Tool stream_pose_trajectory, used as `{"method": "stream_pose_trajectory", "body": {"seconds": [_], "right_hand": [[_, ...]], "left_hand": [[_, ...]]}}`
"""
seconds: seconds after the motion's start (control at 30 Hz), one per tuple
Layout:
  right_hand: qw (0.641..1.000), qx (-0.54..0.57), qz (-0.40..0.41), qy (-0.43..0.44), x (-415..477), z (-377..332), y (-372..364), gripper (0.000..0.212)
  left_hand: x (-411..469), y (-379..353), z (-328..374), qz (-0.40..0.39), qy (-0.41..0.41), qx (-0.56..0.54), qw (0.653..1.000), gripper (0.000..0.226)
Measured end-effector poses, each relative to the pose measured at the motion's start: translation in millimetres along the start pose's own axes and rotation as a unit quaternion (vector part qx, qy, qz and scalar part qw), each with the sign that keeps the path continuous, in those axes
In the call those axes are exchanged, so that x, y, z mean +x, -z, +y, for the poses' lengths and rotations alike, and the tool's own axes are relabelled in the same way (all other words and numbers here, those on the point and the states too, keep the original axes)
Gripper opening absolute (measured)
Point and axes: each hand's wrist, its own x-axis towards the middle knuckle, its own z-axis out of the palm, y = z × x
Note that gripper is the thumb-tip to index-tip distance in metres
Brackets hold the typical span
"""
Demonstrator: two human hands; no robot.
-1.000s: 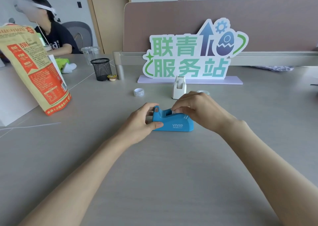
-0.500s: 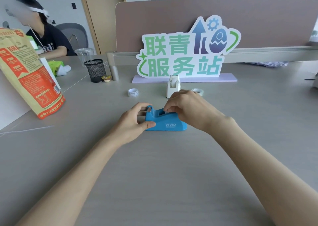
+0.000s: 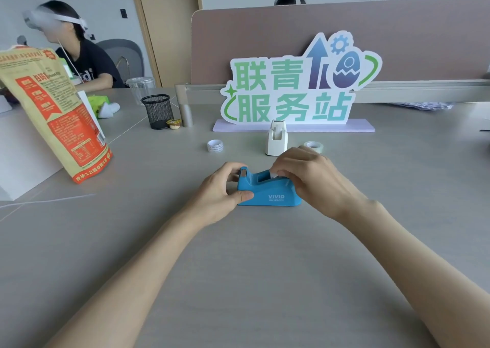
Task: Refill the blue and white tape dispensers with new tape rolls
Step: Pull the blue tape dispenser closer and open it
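The blue tape dispenser sits on the grey table in front of me, its cutter end to the left. My left hand grips that cutter end, thumb on the near side. My right hand covers the dispenser's rear top, its fingertips pinching something small and white in the slot; what it is stays hidden. Behind stands the white tape dispenser, upright and untouched. A white tape roll lies to its left and a clear tape roll to its right.
A large green and blue sign stands at the back before a partition. A black mesh cup and a small yellow tub sit back left. An orange paper bag leans at the left. A person sits far left.
Both hands stay on the blue dispenser with hardly any shift. The view has moved slightly, so the scene sits a little differently in frame.
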Motion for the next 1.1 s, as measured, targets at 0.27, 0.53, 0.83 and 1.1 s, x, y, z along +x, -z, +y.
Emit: {"method": "stream_pose_trajectory", "body": {"seconds": [0.27,0.53,0.83,1.1], "right_hand": [[0.978,0.108,0.174,-0.04,-15.5,-28.0,-6.8,0.024],[0.973,0.179,0.117,-0.09,-21.0,-37.4,-26.3,0.025],[0.938,0.244,0.087,-0.232,-15.9,-20.2,-29.8,0.021],[0.946,0.238,0.064,-0.213,-16.5,-20.6,-32.0,0.023]], "left_hand": [[1.8,-4.4,-4.6,0.02,0.004,-0.031,0.999,0.047],[29.5,-13.2,-5.4,0.032,-0.025,0.006,0.999,0.051],[6.6,-2.4,2.7,0.126,-0.173,0.115,0.97,0.02],[-0.3,-2.0,13.0,-0.004,-0.13,0.175,0.976,0.023]]}}
